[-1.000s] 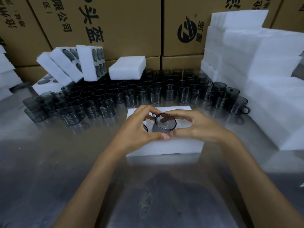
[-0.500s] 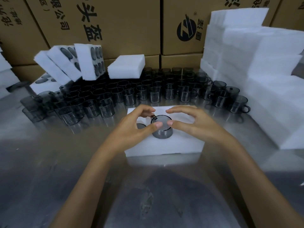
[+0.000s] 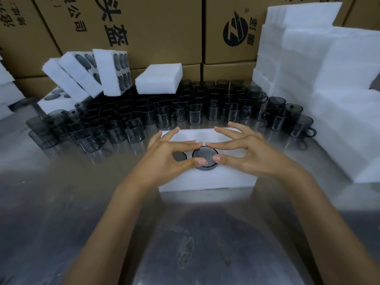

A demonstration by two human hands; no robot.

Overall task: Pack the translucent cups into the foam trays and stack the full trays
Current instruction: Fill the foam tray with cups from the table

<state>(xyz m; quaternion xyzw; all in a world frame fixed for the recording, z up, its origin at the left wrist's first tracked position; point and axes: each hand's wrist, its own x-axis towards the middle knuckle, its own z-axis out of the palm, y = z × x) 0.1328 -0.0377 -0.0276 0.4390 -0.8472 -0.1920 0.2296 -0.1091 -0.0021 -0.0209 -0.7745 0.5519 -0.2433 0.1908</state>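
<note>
A white foam tray point(image 3: 205, 179) lies on the steel table in front of me. A smoky translucent cup point(image 3: 205, 159) sits sunk in one of its holes, only its top edge standing above the foam. My left hand point(image 3: 164, 159) and my right hand point(image 3: 250, 155) meet over it, thumbs and forefingers pressing on its rim, the other fingers spread. A second cup point(image 3: 179, 156) shows seated in the hole to the left, partly hidden by my left hand. Several loose cups point(image 3: 185, 112) stand in rows behind the tray.
Filled foam trays point(image 3: 112, 70) lean against cardboard boxes point(image 3: 164, 27) at the back left. A plain foam block point(image 3: 159, 79) rests on the cups. Tall stacks of white foam point(image 3: 329, 79) wall off the right side. The steel table point(image 3: 185, 233) stretches toward me.
The cup was held tilted above the tray between both hands. It has gone down into its hole, and my fingers have straightened out on top of it.
</note>
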